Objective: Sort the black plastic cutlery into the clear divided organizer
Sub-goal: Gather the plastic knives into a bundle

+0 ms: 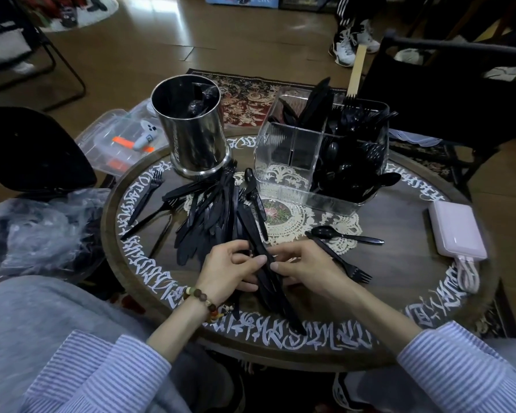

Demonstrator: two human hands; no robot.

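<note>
Black plastic knives are gripped as a bundle at 6 o'clock on the round table, fingers of the left hand and right hand curled round them. The clear divided organizer, partly filled, stands at 1 o'clock.

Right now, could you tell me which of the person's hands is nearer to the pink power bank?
The right hand is nearer. The power bank lies to its right, near the table's edge, while the left hand sits farther off, beyond the bundle of knives both hands hold.
</note>
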